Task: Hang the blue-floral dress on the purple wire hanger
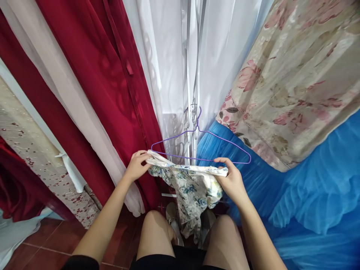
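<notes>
A white garment (188,191) with a blue and green floral print hangs between my two hands, its upper edge stretched sideways. My left hand (137,165) pinches the left end of that edge. At the other end, my right hand (232,180) grips the edge, with the index finger raised against a purple hanger's bottom bar. The purple hanger (225,139) sits just above the garment, its hook up near some white straps. The garment's left end meets the hanger's lower left corner; whether it is looped over the bar I cannot tell. The lower part dangles between my knees.
Long dark red fabric (92,67) and pale pink fabric (70,97) hang on the left. White fabric (165,48) with narrow straps (195,75) hangs ahead. On the right are a floral beige cloth (292,90) and blue tulle (315,195). Reddish floor tiles (56,240) lie below.
</notes>
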`<state>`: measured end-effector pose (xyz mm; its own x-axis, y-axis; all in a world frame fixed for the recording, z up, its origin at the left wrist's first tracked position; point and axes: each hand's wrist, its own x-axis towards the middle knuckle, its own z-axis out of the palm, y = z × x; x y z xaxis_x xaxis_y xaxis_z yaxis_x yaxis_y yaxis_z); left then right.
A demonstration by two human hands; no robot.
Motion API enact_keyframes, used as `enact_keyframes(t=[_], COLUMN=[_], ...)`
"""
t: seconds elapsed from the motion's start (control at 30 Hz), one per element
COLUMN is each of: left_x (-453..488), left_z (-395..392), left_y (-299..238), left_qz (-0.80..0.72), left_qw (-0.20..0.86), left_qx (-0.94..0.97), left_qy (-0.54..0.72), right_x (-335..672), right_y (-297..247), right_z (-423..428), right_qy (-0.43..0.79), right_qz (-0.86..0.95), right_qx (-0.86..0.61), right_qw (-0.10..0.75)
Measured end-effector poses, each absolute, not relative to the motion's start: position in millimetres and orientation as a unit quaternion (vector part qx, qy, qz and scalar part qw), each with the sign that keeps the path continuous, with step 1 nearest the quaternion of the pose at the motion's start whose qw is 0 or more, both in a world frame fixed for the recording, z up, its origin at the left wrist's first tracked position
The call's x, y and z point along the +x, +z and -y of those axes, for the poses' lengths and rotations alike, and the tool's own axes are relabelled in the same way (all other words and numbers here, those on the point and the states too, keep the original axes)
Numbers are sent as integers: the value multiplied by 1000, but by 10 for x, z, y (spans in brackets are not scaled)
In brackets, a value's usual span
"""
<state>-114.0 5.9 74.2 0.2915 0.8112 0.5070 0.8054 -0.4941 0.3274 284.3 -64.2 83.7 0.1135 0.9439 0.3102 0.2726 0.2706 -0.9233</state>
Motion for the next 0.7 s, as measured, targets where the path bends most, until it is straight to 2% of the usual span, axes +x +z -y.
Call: enact_keyframes(t=[0.13, 0.33, 0.53, 0.7], left_x=[-1010, -290, 133, 145], left_z=[-197, -204, -216, -110], left_y=[1156, 1461, 1447, 1490], left_qz=[-478, -434, -516, -472], left_qw=[28, 86, 8, -34], left_qx=[785, 767, 714, 759], left_qy=[394, 465, 474, 446], right_x=[2856, 2820, 2878, 3248], right_y=[727, 654, 718, 823], right_z=[437, 430, 647, 710], right_qy=[262, 281, 274, 129], right_qz=[631, 669, 660, 578], right_qx=[-533, -490, -488, -560], right_qw=[499, 483, 501, 580])
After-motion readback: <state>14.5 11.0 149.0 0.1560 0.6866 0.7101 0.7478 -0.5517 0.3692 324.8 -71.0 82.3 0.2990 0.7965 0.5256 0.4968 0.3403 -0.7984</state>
